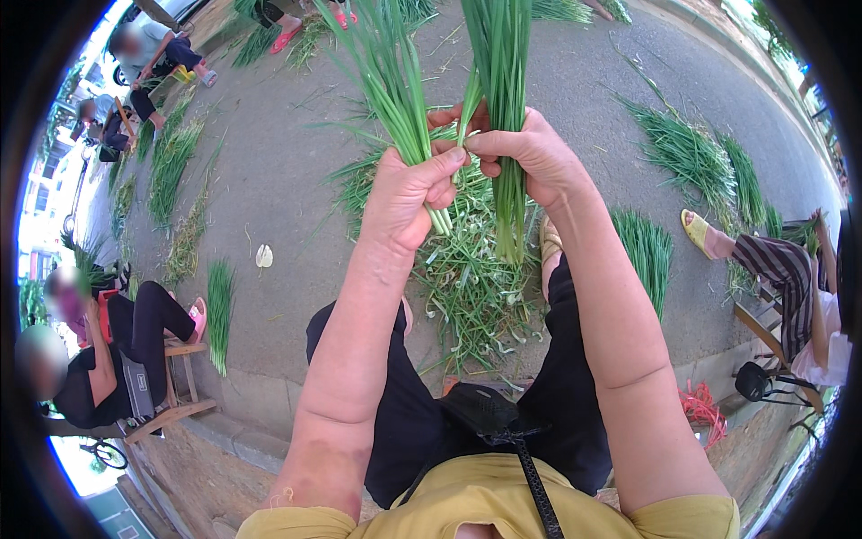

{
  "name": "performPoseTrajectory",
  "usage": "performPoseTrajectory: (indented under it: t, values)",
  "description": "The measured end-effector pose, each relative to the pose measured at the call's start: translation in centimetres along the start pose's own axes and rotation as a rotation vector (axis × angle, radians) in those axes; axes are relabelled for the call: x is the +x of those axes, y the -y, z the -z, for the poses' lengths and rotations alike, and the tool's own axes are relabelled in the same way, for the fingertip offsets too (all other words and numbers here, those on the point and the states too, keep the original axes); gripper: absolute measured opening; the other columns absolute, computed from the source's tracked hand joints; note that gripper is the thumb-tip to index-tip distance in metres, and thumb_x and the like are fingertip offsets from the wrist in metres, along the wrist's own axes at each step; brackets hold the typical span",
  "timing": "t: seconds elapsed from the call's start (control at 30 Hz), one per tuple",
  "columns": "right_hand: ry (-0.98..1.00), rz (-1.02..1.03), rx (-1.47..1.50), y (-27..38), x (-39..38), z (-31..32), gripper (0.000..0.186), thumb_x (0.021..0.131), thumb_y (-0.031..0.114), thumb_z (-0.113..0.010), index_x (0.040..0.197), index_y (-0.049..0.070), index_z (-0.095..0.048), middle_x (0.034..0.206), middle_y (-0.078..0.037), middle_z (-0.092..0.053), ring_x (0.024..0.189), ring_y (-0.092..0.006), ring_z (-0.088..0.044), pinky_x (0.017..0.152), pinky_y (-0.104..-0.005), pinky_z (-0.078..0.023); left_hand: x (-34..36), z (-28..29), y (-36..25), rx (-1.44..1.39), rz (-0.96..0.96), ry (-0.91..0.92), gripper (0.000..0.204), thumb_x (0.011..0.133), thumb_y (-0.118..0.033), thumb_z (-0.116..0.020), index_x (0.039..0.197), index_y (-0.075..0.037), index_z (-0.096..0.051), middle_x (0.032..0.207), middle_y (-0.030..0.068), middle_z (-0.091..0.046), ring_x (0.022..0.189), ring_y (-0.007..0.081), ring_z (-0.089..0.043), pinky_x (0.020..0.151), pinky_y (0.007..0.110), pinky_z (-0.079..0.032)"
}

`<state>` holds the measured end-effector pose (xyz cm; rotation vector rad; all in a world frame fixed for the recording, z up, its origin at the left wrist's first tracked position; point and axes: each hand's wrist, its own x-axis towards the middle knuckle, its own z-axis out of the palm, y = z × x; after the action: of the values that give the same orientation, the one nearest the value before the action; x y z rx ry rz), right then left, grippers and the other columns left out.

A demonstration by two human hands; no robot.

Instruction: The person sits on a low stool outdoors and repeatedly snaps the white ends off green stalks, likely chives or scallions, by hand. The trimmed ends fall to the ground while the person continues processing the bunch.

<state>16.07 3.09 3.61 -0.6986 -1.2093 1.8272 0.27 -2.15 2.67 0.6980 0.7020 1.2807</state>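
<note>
My left hand (422,189) is closed round a bunch of green chives (395,99), its pale stem ends poking out below the fist. A darker, thicker bunch of chives (498,63) hangs in my right hand (530,153), leaves pointing up and away from me. Between the two hands, thumbs and fingertips meet at a few thin stalks (470,103). Below them, a heap of loose leaves and trimmings (476,296) lies on the ground between my feet. To the right of the heap is a neat row of chives (642,256).
A laid-out bundle of chives (220,314) lies left, with a white scrap (263,256) near it. More chives (687,153) are spread right. Seated people (148,350) work on both sides. Red string (702,413) lies by my right elbow; a black bag (485,409) rests at my lap.
</note>
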Motion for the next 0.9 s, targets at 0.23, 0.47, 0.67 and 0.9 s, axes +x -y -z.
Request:
performPoseTrajectory:
  t: [0.23, 0.47, 0.67, 0.9]
  values:
    - [-0.127, -0.084, 0.056, -0.6, 0.0, 0.5, 0.023, 0.074, 0.017, -0.073, 0.087, 0.001, -0.062, 0.066, -0.001, -0.055, 0.053, -0.0079, -0.048, 0.048, -0.0218, -0.038, 0.1, 0.0, 0.3, 0.075, -0.047, -0.059, 0.051, 0.076, 0.003, -0.068, 0.122, -0.004, -0.046, 0.084, 0.0021, -0.060, 0.050, 0.0012, -0.042, 0.041, 0.016, -0.028]
    - [-0.069, -0.081, -0.002, -1.3, 0.0, 0.6, 0.018, 0.078, 0.018, -0.070, 0.087, 0.004, -0.063, 0.063, 0.001, -0.054, 0.053, -0.0064, -0.047, 0.048, -0.0215, -0.037, 0.2, 0.0, 0.5, 0.150, -0.092, -0.071, 0.051, 0.073, 0.001, -0.071, 0.119, -0.003, -0.048, 0.083, 0.0006, -0.059, 0.059, 0.0018, -0.048, 0.041, 0.015, -0.029]
    - [-0.021, -0.065, 0.000, -0.8, -0.2, 0.5, 0.017, 0.081, 0.018, -0.068, 0.088, 0.003, -0.063, 0.068, 0.002, -0.055, 0.056, -0.0054, -0.045, 0.050, -0.0209, -0.038, 0.2, 0.1, 0.2, 0.068, -0.046, -0.033, 0.051, 0.074, 0.002, -0.071, 0.120, -0.004, -0.049, 0.083, 0.0010, -0.059, 0.055, 0.0017, -0.045, 0.041, 0.016, -0.029]
    - [-0.102, -0.026, -0.142, -0.6, -0.2, 0.6, 0.019, 0.081, 0.020, -0.069, 0.088, 0.003, -0.064, 0.068, 0.002, -0.056, 0.054, -0.0054, -0.045, 0.048, -0.0196, -0.035, 0.1, 0.3, 0.2, -0.048, -0.010, -0.049, 0.047, 0.074, 0.004, -0.070, 0.116, -0.004, -0.051, 0.083, 0.0004, -0.057, 0.051, 0.0026, -0.043, 0.044, 0.018, -0.032]
